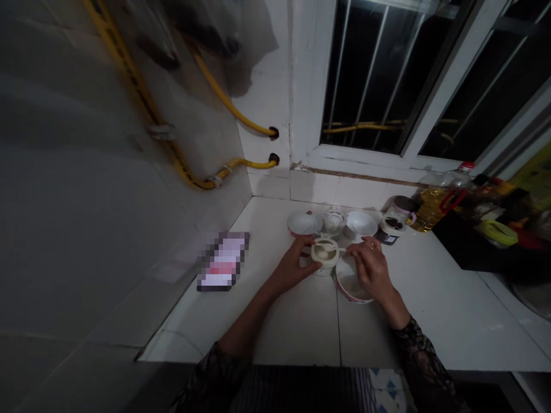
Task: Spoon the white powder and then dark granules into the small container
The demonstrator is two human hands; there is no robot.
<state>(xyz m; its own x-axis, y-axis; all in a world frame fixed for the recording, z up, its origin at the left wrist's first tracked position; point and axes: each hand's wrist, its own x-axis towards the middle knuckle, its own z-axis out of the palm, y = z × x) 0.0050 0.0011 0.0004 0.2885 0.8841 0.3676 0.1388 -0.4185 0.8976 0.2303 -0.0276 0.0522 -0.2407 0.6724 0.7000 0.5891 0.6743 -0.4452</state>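
My left hand [296, 265] is curled around a small white jar [325, 268] with its lid flipped up at the back. Between the fingertips of my right hand [371, 265] is the thin handle of a small white spoon [342, 249], whose head lies inside the jar's mouth. What the jar contains is too dim to name. Just under my right hand stands a white bowl [348, 282] with a patterned outside, partly covered by the hand. Behind the jar are a clear-lidded container [333, 220] and two more white bowls, one to the left [301, 222] and one to the right [361, 223].
A blurred-out phone [224, 261] lies on the white tiled counter [293, 332] by the left wall. At the back right stand a dark-filled jar [391, 228], an oil bottle [430, 206] and a crowded black box [460, 244]. Yellow pipes [189, 175] run along the wall.
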